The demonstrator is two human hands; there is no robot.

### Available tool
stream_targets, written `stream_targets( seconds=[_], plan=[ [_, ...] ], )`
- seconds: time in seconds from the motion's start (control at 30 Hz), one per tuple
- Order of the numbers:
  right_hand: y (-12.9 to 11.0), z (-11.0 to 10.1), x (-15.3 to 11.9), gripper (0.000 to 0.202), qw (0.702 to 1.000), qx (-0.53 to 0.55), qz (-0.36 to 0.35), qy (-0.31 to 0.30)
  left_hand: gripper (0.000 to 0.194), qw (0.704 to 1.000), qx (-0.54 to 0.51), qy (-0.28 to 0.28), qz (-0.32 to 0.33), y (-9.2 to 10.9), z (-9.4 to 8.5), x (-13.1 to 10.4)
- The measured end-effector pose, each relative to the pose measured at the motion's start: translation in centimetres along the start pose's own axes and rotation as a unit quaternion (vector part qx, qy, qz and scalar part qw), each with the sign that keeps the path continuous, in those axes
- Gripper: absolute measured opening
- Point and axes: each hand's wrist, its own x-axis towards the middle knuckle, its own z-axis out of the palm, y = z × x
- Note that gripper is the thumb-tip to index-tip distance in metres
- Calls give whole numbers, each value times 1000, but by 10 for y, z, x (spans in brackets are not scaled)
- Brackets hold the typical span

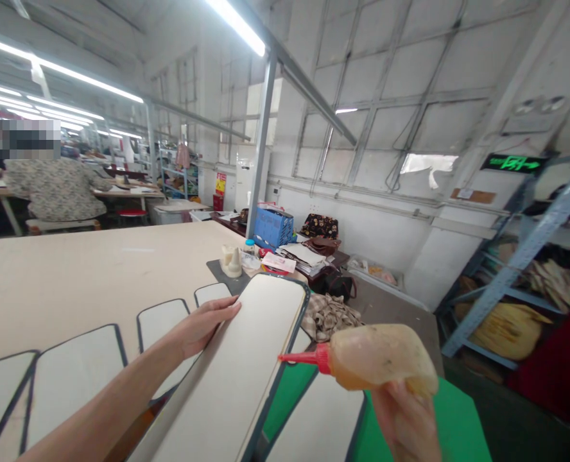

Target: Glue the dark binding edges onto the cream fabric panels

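Note:
My left hand (212, 324) grips the left edge of a long white panel (251, 353) with a dark border, thumb on its face, fingers hidden behind. The panel is tilted up above the table. In my right hand (405, 410) is a squeeze glue bottle (386, 356), lying on its side, with amber liquid inside. Its red nozzle tip touches or nearly touches the panel's right edge, where a thin yellowish line runs along the border. Another white panel (318, 410) lies below on a green surface (434, 417).
Several dark-edged white panels (80, 366) lie on the pale table (97, 263) at left. A blue basket (273, 226), papers and checked cloth (330, 314) sit at the far side. A metal post (262, 147) rises there. Shelving (520, 269) stands right; a seated person (56, 186) is far left.

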Motion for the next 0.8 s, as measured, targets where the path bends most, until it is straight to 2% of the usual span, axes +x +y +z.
stream_targets(
  seconds=[0.2,0.43,0.63,0.8],
  plan=[
    [2,3,-5,42,1000,-11,4,-7,55,1000,-8,15,3,1,-5,2],
    [5,4,-10,32,997,-52,-2,-61,54,1000,-12,18,2,3,-14,11],
    [0,10,-18,41,998,-48,24,-44,39,1000,-7,24,5,11,-11,17],
    [-3,11,-23,41,997,-49,59,-22,30,999,-1,36,-3,19,-4,21]
  ],
)
